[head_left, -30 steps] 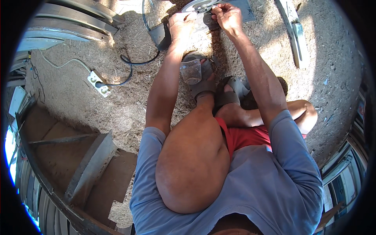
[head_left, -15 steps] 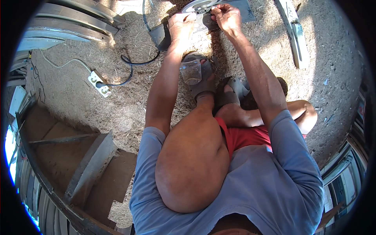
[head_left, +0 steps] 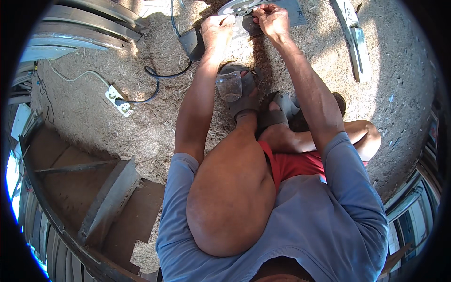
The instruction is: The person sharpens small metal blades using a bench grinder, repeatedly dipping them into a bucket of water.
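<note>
At the top edge, a round pale disc [head_left: 231,8] with a darker hub sits partly out of view, with a grey metal plate [head_left: 243,27] just below it. My left hand [head_left: 218,35] is closed beside the disc's near left rim, finger and thumb pinched. On the other side, my right hand [head_left: 274,21] is also pinched, its fingertips close to the hub. Whatever either hand holds is too small or hidden to name. A dark boxy part [head_left: 192,43] with a cord lies left of my left wrist.
A clear plastic cup [head_left: 229,86] stands by my sandalled foot. On the shavings-covered ground lies a white power strip [head_left: 119,100] with a black cord [head_left: 157,87] plugged in. Curved planks [head_left: 89,28] are stacked upper left, a wooden frame [head_left: 105,202] lower left, a narrow board [head_left: 354,44] right.
Both hands have shifted very slightly; their pinched grip at the disc looks the same. Nothing else has visibly moved.
</note>
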A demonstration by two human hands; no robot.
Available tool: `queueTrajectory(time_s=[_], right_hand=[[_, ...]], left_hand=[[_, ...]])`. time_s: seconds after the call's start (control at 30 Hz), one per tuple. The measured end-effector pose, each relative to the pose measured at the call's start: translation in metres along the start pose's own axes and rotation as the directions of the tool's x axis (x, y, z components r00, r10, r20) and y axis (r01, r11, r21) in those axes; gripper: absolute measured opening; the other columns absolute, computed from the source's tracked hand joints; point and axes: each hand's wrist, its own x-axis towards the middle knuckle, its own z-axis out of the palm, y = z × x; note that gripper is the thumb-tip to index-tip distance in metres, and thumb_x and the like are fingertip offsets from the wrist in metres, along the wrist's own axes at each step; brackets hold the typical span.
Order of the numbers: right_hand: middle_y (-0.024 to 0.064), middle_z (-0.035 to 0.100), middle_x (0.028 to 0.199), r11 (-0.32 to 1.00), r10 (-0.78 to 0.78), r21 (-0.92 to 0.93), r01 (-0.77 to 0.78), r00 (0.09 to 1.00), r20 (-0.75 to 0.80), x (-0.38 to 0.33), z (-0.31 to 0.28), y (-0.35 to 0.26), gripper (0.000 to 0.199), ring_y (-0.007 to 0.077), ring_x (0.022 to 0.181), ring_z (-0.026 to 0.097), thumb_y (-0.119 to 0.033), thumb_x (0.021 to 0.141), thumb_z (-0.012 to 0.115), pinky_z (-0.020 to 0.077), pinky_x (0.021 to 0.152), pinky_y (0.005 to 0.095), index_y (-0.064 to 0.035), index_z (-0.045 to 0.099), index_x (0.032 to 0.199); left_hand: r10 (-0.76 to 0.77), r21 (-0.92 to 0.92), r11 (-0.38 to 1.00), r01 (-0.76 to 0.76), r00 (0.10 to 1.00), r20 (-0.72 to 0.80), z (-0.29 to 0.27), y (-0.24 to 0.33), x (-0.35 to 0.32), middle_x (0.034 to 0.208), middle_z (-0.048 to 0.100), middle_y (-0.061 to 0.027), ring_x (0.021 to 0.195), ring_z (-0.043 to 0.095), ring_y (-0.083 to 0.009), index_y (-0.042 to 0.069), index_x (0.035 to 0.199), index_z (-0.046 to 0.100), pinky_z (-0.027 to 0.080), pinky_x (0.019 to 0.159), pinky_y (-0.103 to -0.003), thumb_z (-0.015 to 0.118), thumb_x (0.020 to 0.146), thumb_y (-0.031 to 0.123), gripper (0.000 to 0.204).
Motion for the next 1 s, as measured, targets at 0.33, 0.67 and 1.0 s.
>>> queueTrajectory(time_s=[0.33,0.67,1.0], right_hand=[[0.007,0.047,0.066,0.757,0.374,0.573,-0.313,0.927,0.013,0.018,-0.008,0.022,0.017,0.02,0.055,0.043,-0.017,0.085,0.037,0.0345,0.047,0.0311,-0.0101,0.049,0.075],[0.008,0.072,0.08,0.75,-0.043,-0.661,0.004,0.998,-0.043,-0.01,0.004,-0.007,0.016,0.0118,0.07,0.07,-0.013,0.089,0.067,0.0557,0.062,0.0234,0.0019,0.064,0.093],[0.0084,0.072,0.081,0.795,-0.03,-0.606,-0.022,0.997,-0.074,-0.008,-0.001,-0.01,0.015,0.0117,0.07,0.07,-0.013,0.091,0.066,0.0561,0.062,0.0235,0.0019,0.064,0.095]], left_hand=[[0.001,-0.027,1.0,-0.001,1.0,0.0,-0.006,0.003,-0.004,0.09,0.069,-0.0119,0.073,0.07,-0.0193,-0.007,0.104,0.063,0.056,0.062,-0.026,0.061,0.093,0.007,0.018],[-0.033,-0.04,0.999,0.033,0.999,0.0,-0.008,0.004,-0.005,0.088,0.069,-0.0121,0.074,0.07,-0.0191,-0.007,0.105,0.064,0.056,0.061,-0.025,0.062,0.093,0.008,0.019],[-0.047,-0.03,0.998,0.048,0.999,0.022,-0.001,0.002,0.004,0.088,0.07,-0.013,0.068,0.069,-0.0186,-0.008,0.103,0.066,0.056,0.059,-0.026,0.062,0.092,0.008,0.02]])
